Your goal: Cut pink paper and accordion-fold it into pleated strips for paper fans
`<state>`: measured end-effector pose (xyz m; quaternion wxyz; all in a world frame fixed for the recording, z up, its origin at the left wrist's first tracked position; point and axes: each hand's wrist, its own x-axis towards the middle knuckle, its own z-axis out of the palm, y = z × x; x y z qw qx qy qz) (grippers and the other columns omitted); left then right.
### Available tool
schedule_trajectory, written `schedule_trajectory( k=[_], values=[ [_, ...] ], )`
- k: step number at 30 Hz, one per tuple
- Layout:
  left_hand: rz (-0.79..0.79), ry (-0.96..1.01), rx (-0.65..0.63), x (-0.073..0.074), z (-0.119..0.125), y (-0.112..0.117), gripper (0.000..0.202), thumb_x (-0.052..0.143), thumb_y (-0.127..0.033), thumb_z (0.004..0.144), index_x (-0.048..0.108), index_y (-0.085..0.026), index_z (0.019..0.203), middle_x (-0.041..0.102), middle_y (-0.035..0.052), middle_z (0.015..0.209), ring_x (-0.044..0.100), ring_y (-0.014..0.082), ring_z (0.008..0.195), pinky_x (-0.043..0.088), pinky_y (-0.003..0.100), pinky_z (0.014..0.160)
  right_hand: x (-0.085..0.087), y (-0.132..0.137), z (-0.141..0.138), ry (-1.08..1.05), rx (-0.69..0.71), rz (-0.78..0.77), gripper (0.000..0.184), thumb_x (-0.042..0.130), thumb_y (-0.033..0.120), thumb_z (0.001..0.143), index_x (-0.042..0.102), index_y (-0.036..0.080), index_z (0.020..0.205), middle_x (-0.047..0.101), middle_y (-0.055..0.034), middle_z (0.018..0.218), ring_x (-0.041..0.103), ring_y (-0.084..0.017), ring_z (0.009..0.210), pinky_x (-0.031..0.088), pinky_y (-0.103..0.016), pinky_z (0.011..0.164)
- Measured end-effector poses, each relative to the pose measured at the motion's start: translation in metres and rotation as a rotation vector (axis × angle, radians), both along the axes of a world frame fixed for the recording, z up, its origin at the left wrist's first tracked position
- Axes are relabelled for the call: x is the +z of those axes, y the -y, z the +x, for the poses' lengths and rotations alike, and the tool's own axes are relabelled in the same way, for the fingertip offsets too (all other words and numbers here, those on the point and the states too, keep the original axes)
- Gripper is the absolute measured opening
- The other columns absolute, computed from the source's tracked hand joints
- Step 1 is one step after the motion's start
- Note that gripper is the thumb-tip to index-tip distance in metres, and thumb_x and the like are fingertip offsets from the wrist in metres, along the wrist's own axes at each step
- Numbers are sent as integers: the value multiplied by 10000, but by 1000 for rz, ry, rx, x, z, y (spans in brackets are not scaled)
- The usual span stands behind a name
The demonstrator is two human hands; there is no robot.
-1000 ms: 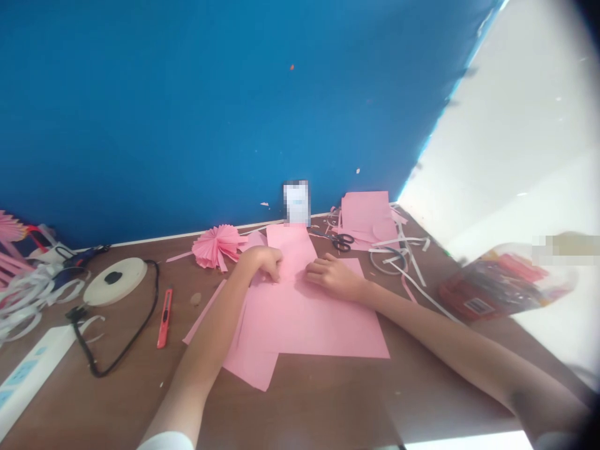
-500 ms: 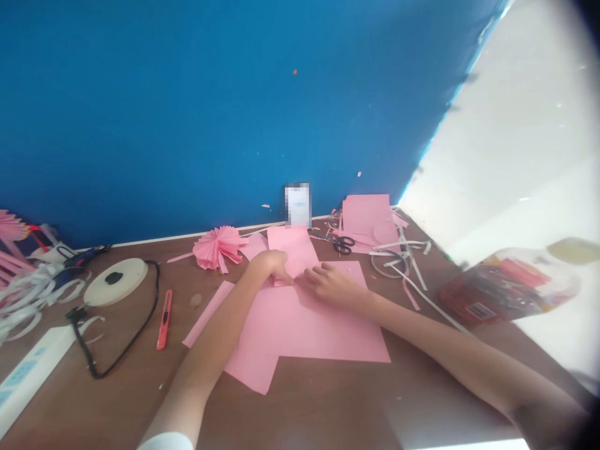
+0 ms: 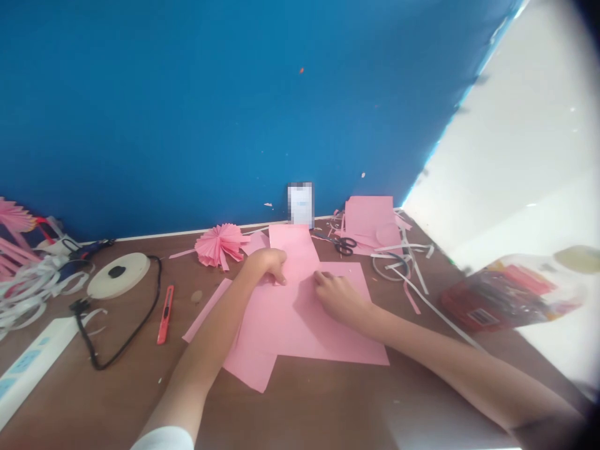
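Observation:
Pink paper sheets (image 3: pixel 323 340) overlap on the brown table in front of me, with a narrower pink strip (image 3: pixel 293 247) reaching toward the wall. My left hand (image 3: pixel 270 265) is closed at the left side of that strip, its thumb toward the middle. To the right, my right hand (image 3: pixel 340 294) has its fingers curled together over the pink paper, casting a shadow on it. Whatever its fingertips pinch is hidden. Beyond the hands, a phone-like blurred object (image 3: pixel 300 206) leans against the blue wall. Black-handled scissors (image 3: pixel 344 244) lie right of the strip.
A pleated pink paper rosette (image 3: pixel 221 245) and a red cutter knife (image 3: pixel 165 314) lie left. Farther left are a white disc (image 3: pixel 134 281), black cable (image 3: pixel 129 347) and power strip (image 3: pixel 28 369). Right are pink scraps (image 3: pixel 370 219), a tape ring (image 3: pixel 389 267) and a plastic bag (image 3: pixel 506 290).
My right hand has moved to the right, away from my left hand, which stays at the strip's side. The gap between them is wider, showing more flat pink paper.

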<state>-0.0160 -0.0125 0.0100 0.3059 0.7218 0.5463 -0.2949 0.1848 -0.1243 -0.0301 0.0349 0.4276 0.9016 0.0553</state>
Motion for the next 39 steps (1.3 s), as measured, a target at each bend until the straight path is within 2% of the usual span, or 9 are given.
schedule_trajectory(
  k=[2,5,9,13,18,21,27,33,39],
  values=[
    [-49,37,4,-2,-3,-2,340,819,-366,598,611,-147,754,703,68,747,663,191,671,538,277,623,0,3,-1,-2,-32,-18,245,492,-6,759,660,134,871,592,-143,983,561,-210,780,370,-292,562],
    [-61,98,0,-2,-8,-5,436,859,-318,529,552,-167,799,681,24,752,650,168,647,531,259,589,0,5,-2,1,-63,-14,245,494,8,767,670,130,886,591,-160,1026,568,-228,824,392,-292,574],
    [-63,161,-37,-1,-15,-9,536,880,-325,469,496,-187,817,596,-35,753,613,131,597,494,229,535,0,10,-4,10,-113,15,282,477,26,784,672,121,964,593,-175,1072,572,-229,813,409,-304,588],
    [-85,215,-50,0,-20,-10,541,860,-340,488,467,-202,833,514,-65,747,577,105,559,454,211,501,2,16,-6,53,-129,66,313,453,23,797,675,105,1002,605,-188,1086,569,-245,843,420,-330,632],
    [-12,107,-97,-4,-17,-8,539,843,-309,498,455,-214,860,557,-59,762,586,122,581,444,211,511,3,21,-9,95,-137,134,335,439,36,821,672,81,1057,607,-194,1059,543,-290,936,419,-373,693],
    [-10,73,-84,-5,-14,-7,534,830,-280,498,457,-214,876,572,-57,757,589,123,594,450,204,528,-1,19,-10,70,-86,143,295,458,50,817,683,54,1008,593,-221,1044,510,-315,984,410,-391,724],
    [-51,153,-56,-1,-18,-6,407,753,-262,560,484,-200,860,572,-40,767,603,135,633,472,212,538,-15,6,-9,-38,-111,115,252,456,49,822,648,83,982,582,-179,966,512,-260,842,396,-352,651],
    [-193,350,45,4,-31,-10,400,761,-288,547,519,-200,854,537,-32,773,595,142,730,510,218,589,-13,2,-8,-37,-113,102,265,458,71,854,612,102,1068,577,-170,1031,525,-260,897,395,-341,671],
    [-211,416,6,12,-41,-12,579,762,-362,584,520,-233,1093,506,-37,782,589,145,720,513,227,587,-10,-11,-2,-28,-99,91,226,475,72,868,625,121,1030,586,-147,1046,554,-253,892,403,-340,681]
  ],
)
